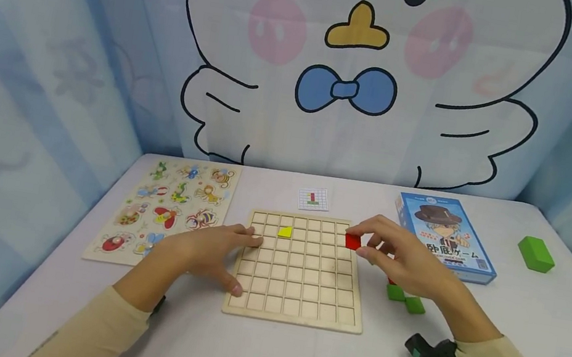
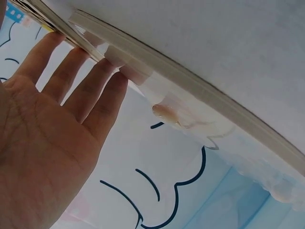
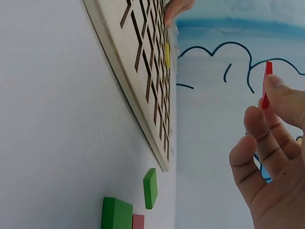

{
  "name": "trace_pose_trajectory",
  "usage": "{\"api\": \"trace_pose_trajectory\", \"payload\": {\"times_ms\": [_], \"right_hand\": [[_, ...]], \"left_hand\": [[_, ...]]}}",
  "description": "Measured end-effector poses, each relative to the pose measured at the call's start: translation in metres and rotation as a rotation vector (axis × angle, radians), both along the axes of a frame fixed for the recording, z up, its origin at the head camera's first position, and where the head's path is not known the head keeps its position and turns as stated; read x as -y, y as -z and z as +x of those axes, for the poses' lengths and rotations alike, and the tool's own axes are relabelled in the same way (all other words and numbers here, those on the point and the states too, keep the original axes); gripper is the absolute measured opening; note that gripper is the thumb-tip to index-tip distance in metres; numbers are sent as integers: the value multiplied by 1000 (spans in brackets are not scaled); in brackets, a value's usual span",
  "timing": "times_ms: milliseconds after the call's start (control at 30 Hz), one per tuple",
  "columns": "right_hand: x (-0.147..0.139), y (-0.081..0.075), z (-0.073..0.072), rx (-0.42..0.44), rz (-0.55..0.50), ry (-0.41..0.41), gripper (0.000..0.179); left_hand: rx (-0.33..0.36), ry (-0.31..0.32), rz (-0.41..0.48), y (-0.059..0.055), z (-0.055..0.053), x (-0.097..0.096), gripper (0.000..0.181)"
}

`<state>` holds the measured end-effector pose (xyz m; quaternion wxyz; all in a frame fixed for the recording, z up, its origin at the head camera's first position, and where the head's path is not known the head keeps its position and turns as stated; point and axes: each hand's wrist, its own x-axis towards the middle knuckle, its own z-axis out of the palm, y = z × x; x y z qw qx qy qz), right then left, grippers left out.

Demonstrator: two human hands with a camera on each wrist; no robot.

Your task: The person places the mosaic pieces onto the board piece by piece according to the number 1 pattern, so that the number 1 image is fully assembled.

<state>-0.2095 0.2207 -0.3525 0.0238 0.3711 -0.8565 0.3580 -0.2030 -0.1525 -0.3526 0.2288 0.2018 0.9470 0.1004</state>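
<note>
A wooden grid board [image 1: 291, 320] lies flat on the table in the head view. At its left edge rests my left hand [image 1: 208, 252], fingers extended and thumb spread; the left wrist view shows those fingertips along the edge. My right hand [image 1: 401, 256] pinches a small red square tile [image 1: 352, 241] between thumb and fingers, over the board's upper right corner. In the right wrist view the red tile [image 3: 268, 86] is seen edge-on, raised off the board. One yellow tile [image 1: 285, 232] sits in a cell of the second row.
Green tiles [image 1: 415, 305] and a partly hidden red one lie right of the board. A small pattern card [image 1: 313, 199] lies behind it. An insect picture board [image 1: 111, 219] is at left; a blue game box [image 1: 448, 235] and a green block [image 1: 536, 254] are at right.
</note>
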Motion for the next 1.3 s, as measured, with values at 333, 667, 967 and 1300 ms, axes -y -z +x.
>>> {"api": "trace_pose_trajectory", "payload": {"times_ms": [333,667,967,1300], "right_hand": [[17,14,-6,75,-50,31,32],[39,14,-29,116,-77,5,32],[50,13,-48,157,-90,-7,33],[60,10,-64,172,-68,35,35]], "left_hand": [[33,5,3,2,8,-3,101],[-8,21,6,0,10,1,100],[-10,19,16,0,7,4,100],[-17,41,0,1,1,3,100]]}}
